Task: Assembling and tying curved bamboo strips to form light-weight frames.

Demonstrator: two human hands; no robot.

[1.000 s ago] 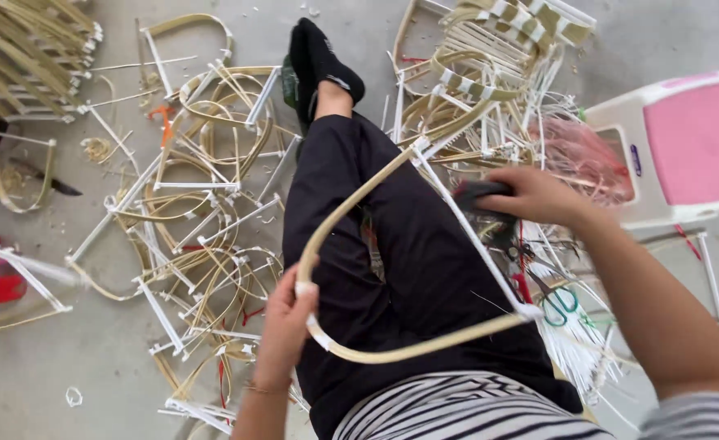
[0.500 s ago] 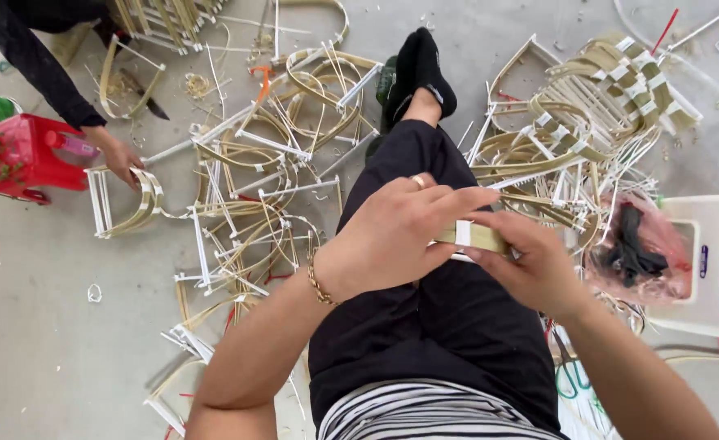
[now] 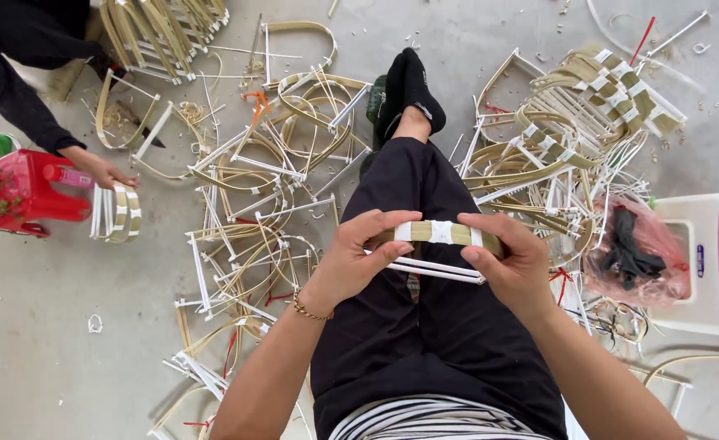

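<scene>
Concrete floor [image 3: 42, 367], pink bag [image 3: 638, 253] holding black items, both hands gripping taped cane bundle [image 3: 441, 234]

1. A small handcraft workshop where the work is done on the bare concrete floor [image 3: 42, 358].
2. Heaps of bent cane-and-white-rod frames [image 3: 270, 204] lie scattered around.
3. Finished pieces sit stacked in a pile [image 3: 596, 98].
4. A co-worker's hand [image 3: 99, 169] handles another frame beside a red plastic stool [image 3: 26, 191].
</scene>
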